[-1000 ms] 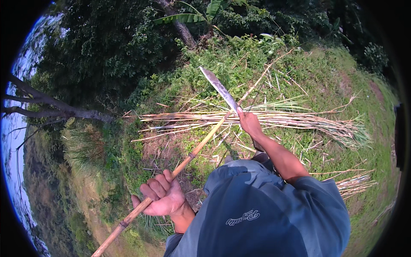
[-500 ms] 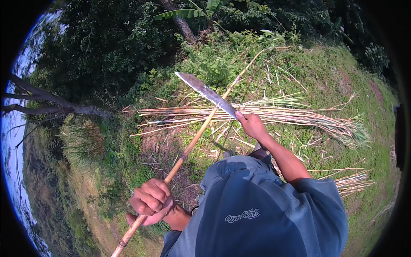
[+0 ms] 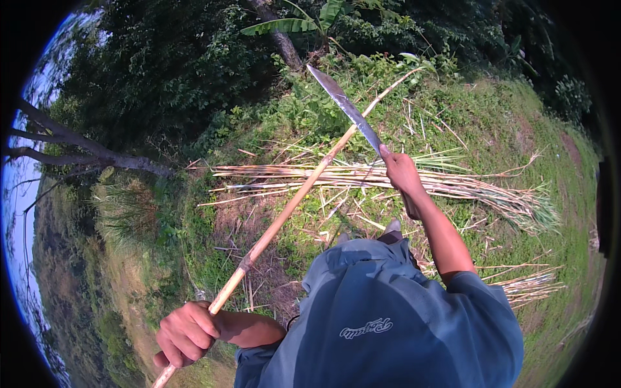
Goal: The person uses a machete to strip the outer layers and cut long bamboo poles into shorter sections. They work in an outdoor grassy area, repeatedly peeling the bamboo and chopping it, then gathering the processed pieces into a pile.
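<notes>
My left hand (image 3: 187, 333) is wrapped round the lower part of a long tan cane stalk (image 3: 284, 213), which slants up and away to the right. Gripped in my right hand (image 3: 402, 174) is a machete (image 3: 343, 102), its handle partly hidden by my fingers and wrist. The broad grey blade points up and to the left, crossing the stalk's upper part. Whether the edge touches the stalk there, I cannot tell for sure. A dark joint ring shows on the stalk between my left hand and the blade.
Beyond my feet a bundle of cut stalks (image 3: 446, 184) lies across the grass, with a smaller pile (image 3: 530, 284) at the right. Short scraps are strewn around. A bare branch (image 3: 123, 161) juts in from the left; a slope drops away there. Bushes and a banana plant (image 3: 284, 26) stand at the back.
My left hand has moved down and left with the stalk. My right hand has shifted up and right, and the machete blade now sits farther along the stalk, pointing more steeply upward.
</notes>
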Motion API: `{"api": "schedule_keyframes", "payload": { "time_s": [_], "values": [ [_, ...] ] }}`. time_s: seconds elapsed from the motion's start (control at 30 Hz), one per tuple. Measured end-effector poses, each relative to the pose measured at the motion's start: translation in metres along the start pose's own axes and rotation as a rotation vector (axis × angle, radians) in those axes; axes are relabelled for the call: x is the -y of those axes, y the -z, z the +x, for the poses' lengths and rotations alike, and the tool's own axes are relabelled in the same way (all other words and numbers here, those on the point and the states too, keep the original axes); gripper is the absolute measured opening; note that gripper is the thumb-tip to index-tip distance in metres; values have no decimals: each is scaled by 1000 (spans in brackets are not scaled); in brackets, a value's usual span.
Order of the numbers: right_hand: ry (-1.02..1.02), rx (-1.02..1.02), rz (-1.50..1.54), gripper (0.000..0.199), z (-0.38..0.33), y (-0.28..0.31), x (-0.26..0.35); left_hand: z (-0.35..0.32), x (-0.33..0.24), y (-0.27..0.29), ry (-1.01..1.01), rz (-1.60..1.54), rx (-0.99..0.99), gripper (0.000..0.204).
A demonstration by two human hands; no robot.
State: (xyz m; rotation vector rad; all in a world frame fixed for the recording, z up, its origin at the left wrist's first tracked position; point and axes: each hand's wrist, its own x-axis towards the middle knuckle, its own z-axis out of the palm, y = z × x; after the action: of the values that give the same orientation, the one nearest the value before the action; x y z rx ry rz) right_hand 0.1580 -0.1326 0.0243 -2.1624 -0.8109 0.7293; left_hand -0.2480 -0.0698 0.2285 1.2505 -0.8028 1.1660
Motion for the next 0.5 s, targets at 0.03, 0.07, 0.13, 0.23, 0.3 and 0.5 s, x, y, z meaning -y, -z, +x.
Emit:
{"api": "schedule_keyframes", "payload": {
  "time_s": [0.03,0.07,0.13,0.23,0.3,0.5],
  "values": [
    [-24,-31,33,75,3,-4,4,-2,3,1,-19,10,-58,55],
    [64,-41,23,73,-5,-11,7,-4,3,0,-28,33,-114,55],
    [143,71,-17,70,-30,-19,25,-8,5,-4,-53,81,-234,55],
    [201,154,-32,67,-39,-15,42,-6,16,-5,-59,113,-348,53],
    [140,101,-9,71,-24,-31,27,-7,19,-6,-38,120,-359,55],
    [185,243,-32,75,-45,-47,34,-11,1,-4,-144,207,-513,56]
  ]
}}
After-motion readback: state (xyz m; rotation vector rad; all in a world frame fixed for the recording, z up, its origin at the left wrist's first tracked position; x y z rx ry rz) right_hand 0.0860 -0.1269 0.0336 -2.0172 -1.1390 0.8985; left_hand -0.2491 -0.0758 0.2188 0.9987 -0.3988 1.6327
